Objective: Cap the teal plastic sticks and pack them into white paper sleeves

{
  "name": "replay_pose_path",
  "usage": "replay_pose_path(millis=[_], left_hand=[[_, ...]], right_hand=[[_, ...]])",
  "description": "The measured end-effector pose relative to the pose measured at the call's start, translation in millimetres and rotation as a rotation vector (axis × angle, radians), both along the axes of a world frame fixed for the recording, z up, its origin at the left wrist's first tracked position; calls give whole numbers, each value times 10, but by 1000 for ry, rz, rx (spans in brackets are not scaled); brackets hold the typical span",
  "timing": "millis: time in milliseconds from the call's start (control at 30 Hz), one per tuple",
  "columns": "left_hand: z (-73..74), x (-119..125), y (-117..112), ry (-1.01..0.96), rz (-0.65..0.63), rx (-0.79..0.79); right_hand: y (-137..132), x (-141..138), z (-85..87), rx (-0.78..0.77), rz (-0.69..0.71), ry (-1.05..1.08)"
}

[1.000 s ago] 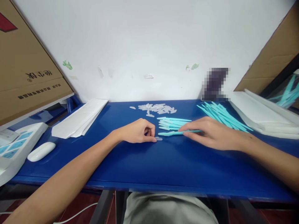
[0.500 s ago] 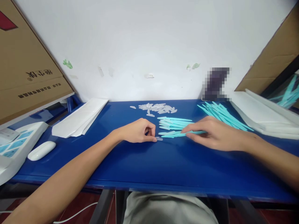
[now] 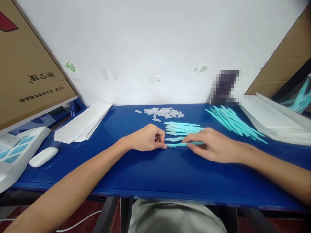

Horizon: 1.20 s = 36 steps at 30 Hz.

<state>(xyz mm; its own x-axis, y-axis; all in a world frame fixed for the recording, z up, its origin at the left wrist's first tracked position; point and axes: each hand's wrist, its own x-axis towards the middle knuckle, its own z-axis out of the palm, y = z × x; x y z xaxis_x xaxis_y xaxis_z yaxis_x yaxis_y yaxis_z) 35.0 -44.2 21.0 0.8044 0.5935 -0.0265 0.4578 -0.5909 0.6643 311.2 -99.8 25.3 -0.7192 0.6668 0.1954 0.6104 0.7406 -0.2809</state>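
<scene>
My left hand [image 3: 147, 138] rests on the blue table [image 3: 155, 174] with its fingers pinched at the tip of a thin turquoise stick [image 3: 181, 144]. My right hand [image 3: 215, 145] grips that stick further along, holding it flat just above the table. What the left fingers pinch looks like a small clear cap, mostly hidden. Just behind lies a small row of turquoise sticks [image 3: 183, 128], some with clear tips. A heap of clear caps [image 3: 164, 113] sits further back.
A loose pile of turquoise sticks [image 3: 233, 121] lies at the right. Stacks of white paper sleeves lie at the far left [image 3: 82, 123] and the far right [image 3: 272, 121]. A white mouse [image 3: 43, 156] and a white device [image 3: 14, 152] sit left. Cardboard boxes flank both sides.
My right hand has slid left with the turquoise stick, bringing its tip up to my left fingertips. My left hand has shifted slightly right and stays pinched.
</scene>
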Motion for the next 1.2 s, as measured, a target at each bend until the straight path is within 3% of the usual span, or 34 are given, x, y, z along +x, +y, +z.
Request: replay_pose_path(millis=[167,700,867,1000,1200], left_hand=[[-14,48,-44,-17,2,79],[-92,123,-54,-113,-8,36],[-100,115,-54,-52,-60,244],[-114,128,-57,-12,-1,467],[-164,173,-66,-14,27,576]], right_hand=[[21,-44,-88,75,24,31],[34,-3,-125,73,34,77],[59,48,-32,155,53,-6],[132,146,22,262,-53,-128],[184,245,58,87,-239,-156]])
